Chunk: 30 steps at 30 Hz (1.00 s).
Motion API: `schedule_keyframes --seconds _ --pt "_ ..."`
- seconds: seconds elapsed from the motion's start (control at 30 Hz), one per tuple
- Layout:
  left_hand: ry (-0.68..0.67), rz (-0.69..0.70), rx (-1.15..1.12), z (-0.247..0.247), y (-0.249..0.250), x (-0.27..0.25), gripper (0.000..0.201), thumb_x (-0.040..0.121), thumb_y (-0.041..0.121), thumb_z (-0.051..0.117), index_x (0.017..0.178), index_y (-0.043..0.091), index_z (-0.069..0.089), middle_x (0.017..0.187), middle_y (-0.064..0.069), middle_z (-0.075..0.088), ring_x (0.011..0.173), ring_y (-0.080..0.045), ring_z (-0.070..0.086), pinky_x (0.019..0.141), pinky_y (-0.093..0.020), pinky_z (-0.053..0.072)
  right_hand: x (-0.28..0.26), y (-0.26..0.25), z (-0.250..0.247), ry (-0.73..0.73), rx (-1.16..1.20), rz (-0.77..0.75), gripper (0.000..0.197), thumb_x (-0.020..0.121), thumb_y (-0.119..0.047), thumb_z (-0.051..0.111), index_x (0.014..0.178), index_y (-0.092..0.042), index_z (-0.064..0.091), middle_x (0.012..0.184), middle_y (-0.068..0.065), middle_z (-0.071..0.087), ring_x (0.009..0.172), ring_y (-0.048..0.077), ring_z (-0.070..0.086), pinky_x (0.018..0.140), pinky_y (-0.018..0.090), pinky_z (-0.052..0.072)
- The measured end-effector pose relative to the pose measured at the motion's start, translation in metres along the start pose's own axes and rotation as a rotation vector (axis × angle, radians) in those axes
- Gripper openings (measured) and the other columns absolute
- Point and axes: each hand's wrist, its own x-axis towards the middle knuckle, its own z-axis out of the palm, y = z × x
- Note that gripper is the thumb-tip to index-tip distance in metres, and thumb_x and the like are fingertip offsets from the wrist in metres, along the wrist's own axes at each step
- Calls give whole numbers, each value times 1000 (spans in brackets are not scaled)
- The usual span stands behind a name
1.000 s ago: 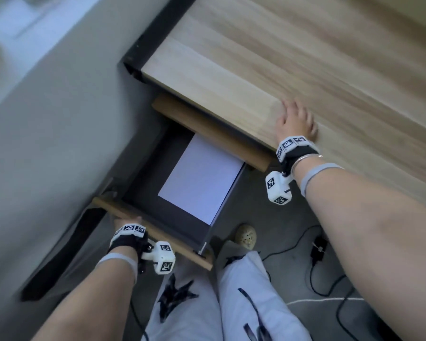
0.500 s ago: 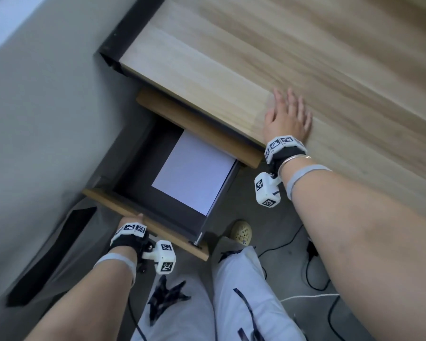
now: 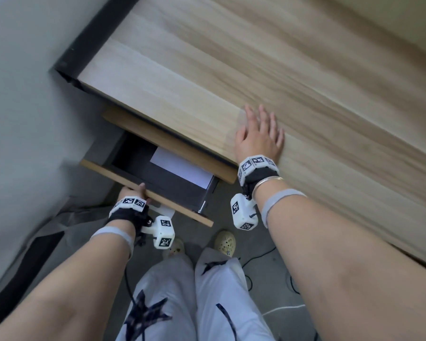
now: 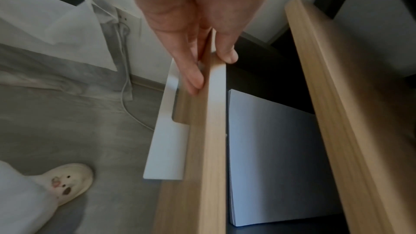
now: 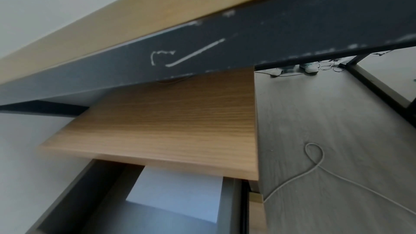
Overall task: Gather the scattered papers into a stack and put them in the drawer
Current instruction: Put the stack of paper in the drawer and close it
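A white paper stack (image 3: 182, 168) lies flat inside the dark lower drawer (image 3: 158, 193), which stands partly open under the desk. The stack (image 4: 270, 149) also shows in the left wrist view, and its near part (image 5: 180, 189) in the right wrist view. My left hand (image 3: 135, 190) grips the drawer's wooden front panel (image 4: 202, 149) from above, thumb inside and fingers (image 4: 193, 79) outside by the white handle (image 4: 166, 149). My right hand (image 3: 258, 134) rests flat, fingers spread, on the wooden desk top (image 3: 231, 70) near its front edge.
An upper wooden drawer front (image 3: 172, 146) overhangs the back of the lower drawer. A grey wall (image 3: 22, 119) stands close on the left. My legs and shoes (image 3: 224, 242) are just below the drawer, with cables (image 3: 263, 254) on the grey floor.
The lower drawer has slid inward under the desk with my left hand on its front, so less of the paper stack shows. My right hand stays flat on the desk top.
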Motion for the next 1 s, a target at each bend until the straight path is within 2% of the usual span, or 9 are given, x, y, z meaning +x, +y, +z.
schedule_keyframes --seconds 0.27,0.37,0.4,0.43,0.5,0.53,0.63,0.77,1.0 --pt "-23 86 53 36 49 -1 37 85 25 58 108 -4 58 92 -16 68 72 -28 66 70 -28 56 0 0 1 10 3 3 53 88 -34 39 140 -44 34 154 -12 29 145 17 23 118 42 14" --pt "-70 123 34 49 59 -2 35 88 14 58 115 -8 55 77 -15 63 37 0 57 35 -3 39 0 -1 2 41 9 3 53 86 -34 41 138 -43 38 152 -10 35 143 18 28 117 44 18" --pt "-78 129 -20 52 62 -3 37 89 15 57 118 -8 54 82 -17 66 32 1 54 36 -2 39 0 -2 2 50 8 1 53 85 -34 42 138 -43 39 151 -10 36 143 19 29 117 44 19" --pt "-99 153 -74 56 64 -3 40 89 17 57 121 -8 53 98 -22 68 40 3 57 49 -2 46 0 -2 2 56 8 1 53 85 -33 42 137 -42 40 151 -10 37 142 19 30 116 44 20" --pt "-138 161 -197 62 72 -9 45 92 19 53 128 -8 47 125 -25 60 76 -14 65 73 -18 53 0 -2 2 55 7 1 53 85 -33 42 137 -42 41 151 -10 38 142 20 32 116 45 21" --pt "-156 148 -258 64 74 -11 46 94 18 50 131 -8 43 129 -24 57 90 -24 65 70 -19 55 0 -2 2 51 5 3 53 85 -34 42 137 -42 41 151 -10 37 142 19 32 116 45 21" --pt "-215 112 -414 70 75 -17 43 98 17 42 134 -6 43 131 -23 57 99 -24 70 61 -12 55 0 -2 0 35 2 6 53 85 -34 42 137 -43 40 152 -10 36 143 19 30 116 45 20" --pt "-240 110 -475 78 74 -20 40 100 13 36 134 -5 45 134 -25 53 123 -31 56 97 -26 48 0 -2 -2 1 12 2 53 86 -34 42 139 -43 37 153 -10 33 144 19 26 117 45 18" --pt "-214 75 -567 84 81 -18 40 99 4 32 137 -4 41 136 -26 52 125 -32 53 103 -32 45 1 -2 -3 -6 13 12 54 85 -34 43 138 -43 38 153 -10 34 144 19 27 117 46 18"
